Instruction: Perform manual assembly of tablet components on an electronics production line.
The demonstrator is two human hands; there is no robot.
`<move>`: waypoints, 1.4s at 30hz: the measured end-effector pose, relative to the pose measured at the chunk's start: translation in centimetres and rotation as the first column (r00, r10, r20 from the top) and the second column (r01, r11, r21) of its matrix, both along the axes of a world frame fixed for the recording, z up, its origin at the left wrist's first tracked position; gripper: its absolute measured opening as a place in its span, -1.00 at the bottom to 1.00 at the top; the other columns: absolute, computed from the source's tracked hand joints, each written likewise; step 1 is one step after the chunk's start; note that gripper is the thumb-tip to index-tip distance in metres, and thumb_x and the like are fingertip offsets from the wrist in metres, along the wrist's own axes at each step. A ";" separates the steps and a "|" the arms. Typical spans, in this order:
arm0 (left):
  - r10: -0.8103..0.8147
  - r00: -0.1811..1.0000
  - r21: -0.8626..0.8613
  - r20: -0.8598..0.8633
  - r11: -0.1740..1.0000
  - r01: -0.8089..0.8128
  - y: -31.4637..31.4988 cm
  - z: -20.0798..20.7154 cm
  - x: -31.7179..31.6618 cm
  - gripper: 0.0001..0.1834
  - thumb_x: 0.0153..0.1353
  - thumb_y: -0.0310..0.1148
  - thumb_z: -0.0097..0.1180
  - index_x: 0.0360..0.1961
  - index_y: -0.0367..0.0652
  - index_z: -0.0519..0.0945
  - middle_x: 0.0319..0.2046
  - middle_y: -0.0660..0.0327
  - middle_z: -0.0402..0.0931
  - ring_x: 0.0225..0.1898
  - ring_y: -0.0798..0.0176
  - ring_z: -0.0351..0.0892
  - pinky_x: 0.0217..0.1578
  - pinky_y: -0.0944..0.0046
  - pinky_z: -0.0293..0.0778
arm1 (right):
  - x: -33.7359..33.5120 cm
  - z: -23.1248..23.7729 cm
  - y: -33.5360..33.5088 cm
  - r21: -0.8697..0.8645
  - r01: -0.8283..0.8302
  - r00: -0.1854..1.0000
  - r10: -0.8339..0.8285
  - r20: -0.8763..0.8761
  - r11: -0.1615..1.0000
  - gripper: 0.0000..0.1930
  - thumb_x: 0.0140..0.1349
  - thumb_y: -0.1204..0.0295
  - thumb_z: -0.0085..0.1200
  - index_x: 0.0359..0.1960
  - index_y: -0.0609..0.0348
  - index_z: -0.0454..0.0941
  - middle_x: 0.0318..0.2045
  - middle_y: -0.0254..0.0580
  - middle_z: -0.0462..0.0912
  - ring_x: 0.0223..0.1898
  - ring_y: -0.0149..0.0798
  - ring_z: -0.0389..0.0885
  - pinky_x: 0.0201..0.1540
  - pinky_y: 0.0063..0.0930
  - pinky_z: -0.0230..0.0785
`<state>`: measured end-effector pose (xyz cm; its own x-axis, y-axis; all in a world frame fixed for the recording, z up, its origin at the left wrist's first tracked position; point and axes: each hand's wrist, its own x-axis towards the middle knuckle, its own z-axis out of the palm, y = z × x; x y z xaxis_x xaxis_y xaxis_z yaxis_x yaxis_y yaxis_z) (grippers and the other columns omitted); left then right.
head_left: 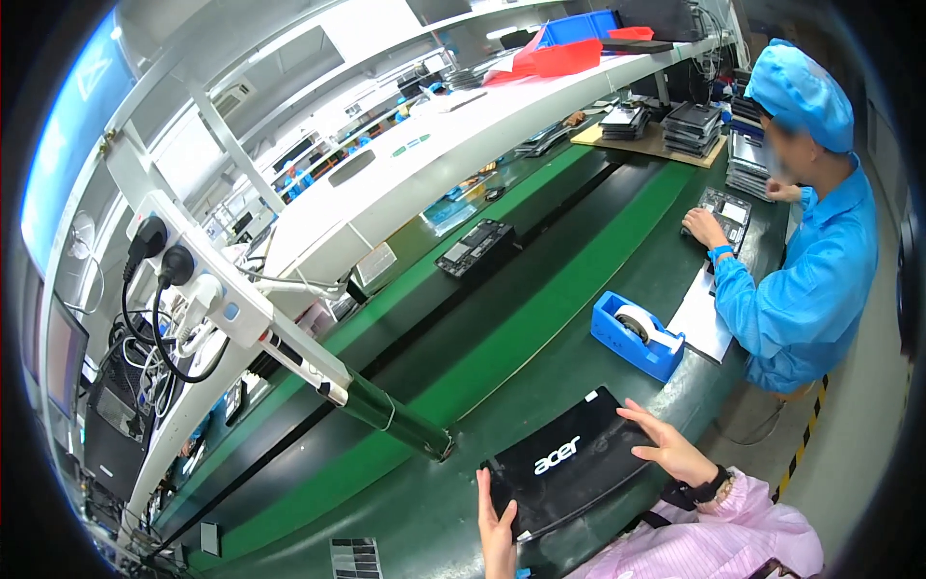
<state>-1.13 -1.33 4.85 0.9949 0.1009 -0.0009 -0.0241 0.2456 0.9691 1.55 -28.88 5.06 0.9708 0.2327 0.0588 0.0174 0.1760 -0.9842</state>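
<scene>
Two hands flat, fingers spread, none clenched: left hand (498, 529) & right hand (669, 446) steady black laptop (567, 463) on green bench (540, 328); blue tape dispenser (637, 334) beyond right hand, factory line w/ co-worker (805, 280).

Black laptop (567, 465) lies lid-up on green table (540, 328). Left hand (498, 529) flat against its near-left edge, right hand (670, 446) flat on its right corner. Beyond laptop to the right: blue tape dispenser (637, 334). Farther past it, a co-worker in blue (805, 261) handles a dark device (725, 214).
</scene>
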 end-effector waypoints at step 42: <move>-0.452 0.675 -0.316 0.583 0.639 0.701 1.3 18.4 -1.6 -0.77 0.12 -0.25 0.17 -0.41 -0.22 0.52 -0.42 0.21 0.27 -0.35 0.23 0.22 0.06 -0.06 0.23 | 30.7 -8.0 17.1 0.400 0.307 0.903 -0.132 -0.408 0.863 -0.06 0.12 0.38 0.20 0.35 0.28 -0.28 0.15 0.05 0.27 0.12 -0.12 0.37 0.07 -0.05 0.29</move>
